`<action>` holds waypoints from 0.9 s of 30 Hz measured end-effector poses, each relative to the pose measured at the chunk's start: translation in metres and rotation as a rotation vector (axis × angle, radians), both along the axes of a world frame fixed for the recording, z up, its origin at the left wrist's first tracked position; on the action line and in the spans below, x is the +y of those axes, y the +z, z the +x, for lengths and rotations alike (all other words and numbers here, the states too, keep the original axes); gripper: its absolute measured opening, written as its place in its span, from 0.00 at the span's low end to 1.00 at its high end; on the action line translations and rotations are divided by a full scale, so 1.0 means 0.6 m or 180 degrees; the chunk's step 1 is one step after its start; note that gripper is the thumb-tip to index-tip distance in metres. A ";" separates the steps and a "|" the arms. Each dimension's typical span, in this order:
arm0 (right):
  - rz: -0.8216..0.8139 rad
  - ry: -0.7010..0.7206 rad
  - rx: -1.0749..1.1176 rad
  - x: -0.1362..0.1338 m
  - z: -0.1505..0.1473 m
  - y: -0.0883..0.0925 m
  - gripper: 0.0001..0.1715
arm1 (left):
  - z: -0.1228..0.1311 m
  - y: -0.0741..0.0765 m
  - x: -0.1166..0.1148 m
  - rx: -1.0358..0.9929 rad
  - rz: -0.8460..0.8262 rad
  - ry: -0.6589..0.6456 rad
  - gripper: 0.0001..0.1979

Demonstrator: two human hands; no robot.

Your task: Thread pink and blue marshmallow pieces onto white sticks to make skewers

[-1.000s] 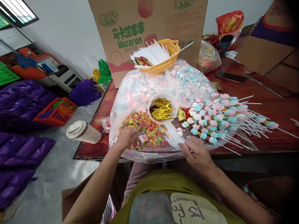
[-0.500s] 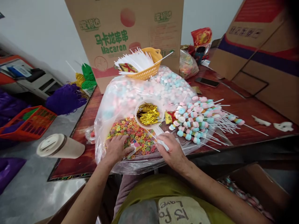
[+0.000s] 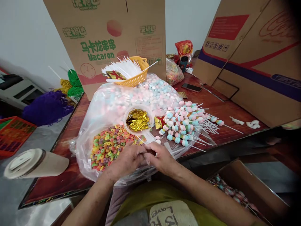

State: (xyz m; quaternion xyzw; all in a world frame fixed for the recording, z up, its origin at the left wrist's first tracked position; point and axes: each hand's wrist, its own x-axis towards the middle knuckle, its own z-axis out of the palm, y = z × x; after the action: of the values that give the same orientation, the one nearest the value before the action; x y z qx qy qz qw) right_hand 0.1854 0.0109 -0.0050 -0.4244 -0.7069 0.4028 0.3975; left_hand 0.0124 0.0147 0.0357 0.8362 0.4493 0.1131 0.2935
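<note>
My left hand [image 3: 128, 160] and my right hand [image 3: 162, 157] meet fingertip to fingertip over the front of a clear plastic bag [image 3: 82, 160]. My right hand is closed on a thin white stick [image 3: 141, 140], whose tip shows above the fingers. The left fingers are pinched; what they hold is hidden. Ring-shaped coloured cereal [image 3: 105, 146] lies in a heap beside my left hand. Just beyond the hands sits a white ladle-like scoop [image 3: 151, 110] holding gold twist ties [image 3: 137, 120]. Skewers of pink, blue and white marshmallows [image 3: 182, 122] are piled to the right.
A yellow basket [image 3: 135, 82] of white sticks rests on a bag of marshmallows [image 3: 110, 97]. A lidded cup [image 3: 50, 163] stands at the left table edge. Cardboard boxes [image 3: 98, 73] rise behind and at right. A phone [image 3: 192, 87] lies farther back.
My left hand has moved right, out of the cereal, to meet my right hand. The fingertips of both are now together. The view has shifted to the right.
</note>
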 end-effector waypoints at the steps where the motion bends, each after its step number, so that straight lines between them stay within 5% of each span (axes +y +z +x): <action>1: -0.0176 -0.0112 0.0062 0.001 0.003 -0.003 0.07 | 0.008 -0.004 -0.001 -0.0085 -0.0146 0.0096 0.09; 7: -0.0336 -0.0385 0.0135 -0.005 0.023 -0.028 0.11 | 0.017 -0.055 -0.009 -0.0507 -0.0369 0.0748 0.10; 12: -0.1043 -0.0018 0.0631 -0.001 0.029 -0.032 0.21 | 0.015 -0.045 -0.008 -0.0754 -0.0569 0.0670 0.12; 14: -0.1300 0.0197 0.0697 -0.003 0.026 -0.035 0.17 | 0.014 -0.046 -0.008 -0.0833 -0.0653 0.0641 0.14; 19: -0.0285 -0.0378 -0.0134 -0.010 0.019 -0.046 0.15 | 0.014 -0.065 -0.011 -0.1238 -0.1108 0.0960 0.11; 22: 0.0124 -0.0529 -0.0644 0.001 0.025 -0.046 0.22 | 0.016 -0.075 -0.011 -0.1106 -0.0845 0.1018 0.10; 27: 0.0413 -0.0851 -0.1209 0.077 0.084 0.011 0.25 | 0.005 -0.079 -0.008 -0.1278 -0.0328 0.1098 0.17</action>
State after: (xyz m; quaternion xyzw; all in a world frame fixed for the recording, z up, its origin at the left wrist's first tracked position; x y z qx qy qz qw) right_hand 0.2361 0.0573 0.0017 -0.5559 -0.7309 0.2133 0.3336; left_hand 0.0155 0.0097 -0.0117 0.6921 0.5231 0.3020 0.3953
